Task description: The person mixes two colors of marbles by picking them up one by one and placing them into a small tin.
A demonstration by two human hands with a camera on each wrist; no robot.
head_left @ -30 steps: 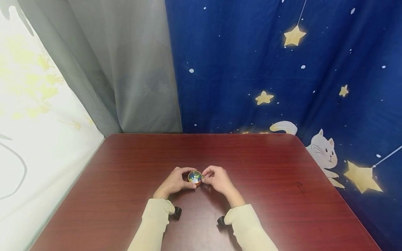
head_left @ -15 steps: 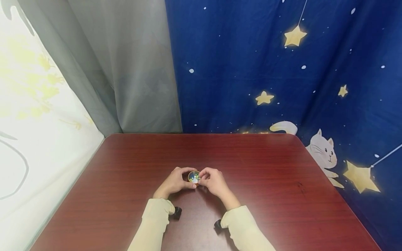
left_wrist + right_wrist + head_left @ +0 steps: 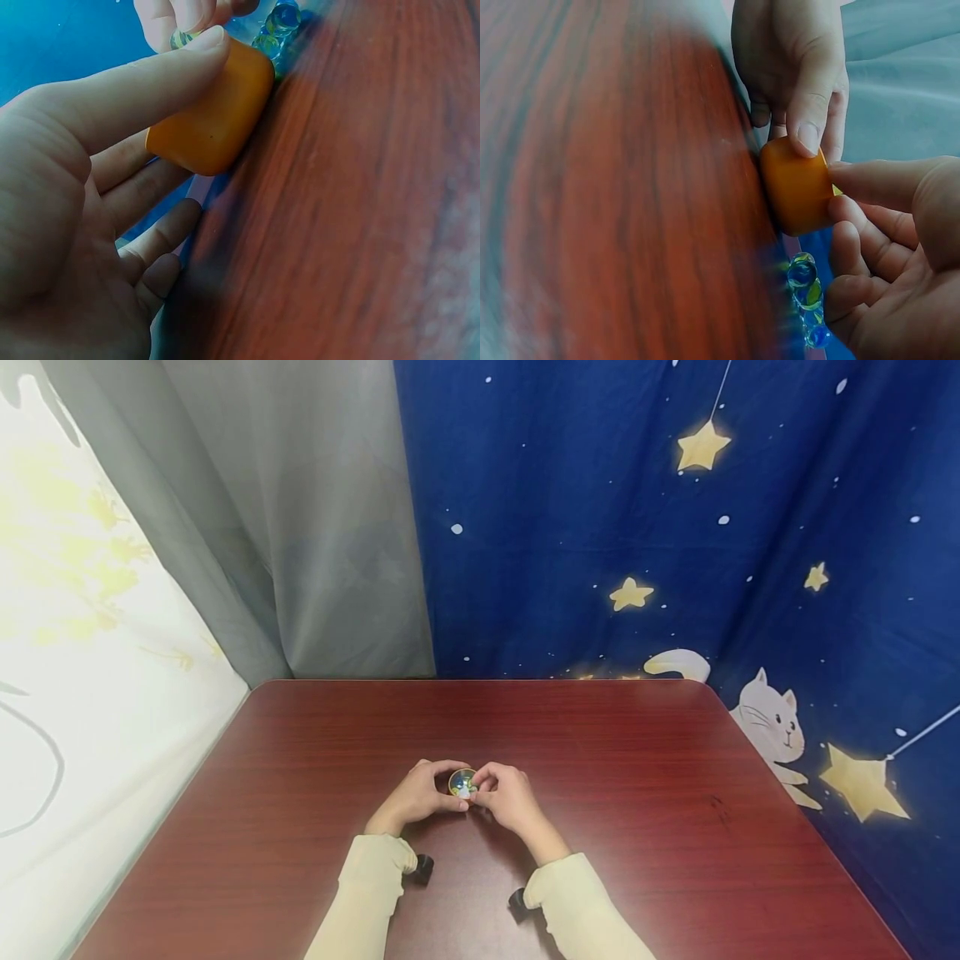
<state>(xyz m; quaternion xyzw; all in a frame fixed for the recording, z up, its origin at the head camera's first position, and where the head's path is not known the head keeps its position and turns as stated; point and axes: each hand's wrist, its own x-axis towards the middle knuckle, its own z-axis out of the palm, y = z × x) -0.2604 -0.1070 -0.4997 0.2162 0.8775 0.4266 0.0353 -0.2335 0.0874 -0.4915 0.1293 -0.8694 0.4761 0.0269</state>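
Observation:
A small orange bowl [image 3: 217, 112] stands on the table, with glass marbles [image 3: 462, 792] showing inside it in the head view. My left hand [image 3: 416, 793] holds it from the left, thumb on the near wall and fingers around the far side. At the right rim is my right hand [image 3: 512, 797], its thumb and fingertips pinching a marble [image 3: 180, 38] with yellow-green in the glass. Several more marbles [image 3: 804, 271], clear with blue and yellow swirls, lie on the table just right of the bowl; my right hand hides them in the head view.
The dark red wooden table [image 3: 637, 760] has rounded far corners. Behind it hang a grey curtain [image 3: 337, 527] and a blue curtain [image 3: 540, 527] with stars. A pale patterned cloth [image 3: 90, 710] hangs at the left. Each wrist carries a small black camera [image 3: 423, 869].
My right hand has moved left with a marble, from beside the bowl to over its right rim. The left hand and the bowl have stayed in place.

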